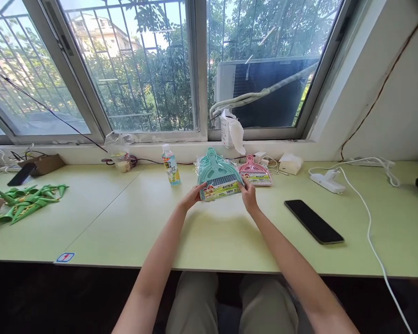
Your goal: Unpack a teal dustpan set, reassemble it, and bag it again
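Teal dustpan set (pixel 217 176) in clear wrap, held between both hands, left hand (pixel 192 195) gripping its lower left corner, right hand (pixel 248 194) its lower right, pink dustpan set (pixel 255 172) just behind.

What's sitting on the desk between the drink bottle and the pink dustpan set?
In the head view, the teal dustpan set lies between the bottle and the pink set, held by the left hand and right hand.
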A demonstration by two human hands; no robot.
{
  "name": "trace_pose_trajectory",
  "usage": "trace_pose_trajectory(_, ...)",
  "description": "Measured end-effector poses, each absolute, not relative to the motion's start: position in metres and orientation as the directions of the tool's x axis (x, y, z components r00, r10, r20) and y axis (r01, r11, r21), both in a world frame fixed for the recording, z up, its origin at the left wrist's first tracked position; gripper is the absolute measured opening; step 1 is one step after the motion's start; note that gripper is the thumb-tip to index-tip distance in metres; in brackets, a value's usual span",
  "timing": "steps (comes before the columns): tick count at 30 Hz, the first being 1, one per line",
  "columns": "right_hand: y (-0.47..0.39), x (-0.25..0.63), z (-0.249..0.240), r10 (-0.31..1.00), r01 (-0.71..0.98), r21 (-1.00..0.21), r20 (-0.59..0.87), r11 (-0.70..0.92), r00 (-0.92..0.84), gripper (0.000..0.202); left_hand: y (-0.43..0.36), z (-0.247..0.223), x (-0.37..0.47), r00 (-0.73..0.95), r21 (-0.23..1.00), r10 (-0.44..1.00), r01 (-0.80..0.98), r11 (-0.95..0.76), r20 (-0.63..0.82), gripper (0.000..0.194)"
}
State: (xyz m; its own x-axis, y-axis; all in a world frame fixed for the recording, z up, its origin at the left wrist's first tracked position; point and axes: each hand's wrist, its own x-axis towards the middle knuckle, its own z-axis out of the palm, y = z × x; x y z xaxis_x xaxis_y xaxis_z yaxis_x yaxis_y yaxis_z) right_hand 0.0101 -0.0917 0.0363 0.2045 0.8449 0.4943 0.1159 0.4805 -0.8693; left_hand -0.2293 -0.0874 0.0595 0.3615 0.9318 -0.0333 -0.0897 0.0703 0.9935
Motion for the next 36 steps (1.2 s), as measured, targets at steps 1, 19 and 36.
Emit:
trace_pose_trajectory(1,-0.094,0.008,0.038,0.822,0.182,-0.845,0.532,0.502,0.205,0.041,-0.087,0.059,-0.228,0.349,0.993,0.937,-0.101,0.065,-0.026,0.055)
trace_pose_trajectory(19,-0.095,-0.006,0.021,0.924,0.058,-0.925,0.379,0.376,0.046,0.032,-0.083,0.045,-0.214,0.154,0.961,0.984,-0.273,-0.042,0.086,0.052)
trace_pose_trajectory(36,-0.093,0.006,0.026,0.99,-0.387,-0.912,0.107,0.135,0.093,0.047,-0.09,0.04,-0.202,0.293,0.994,0.953,0.063,-0.092,0.07,0.058)
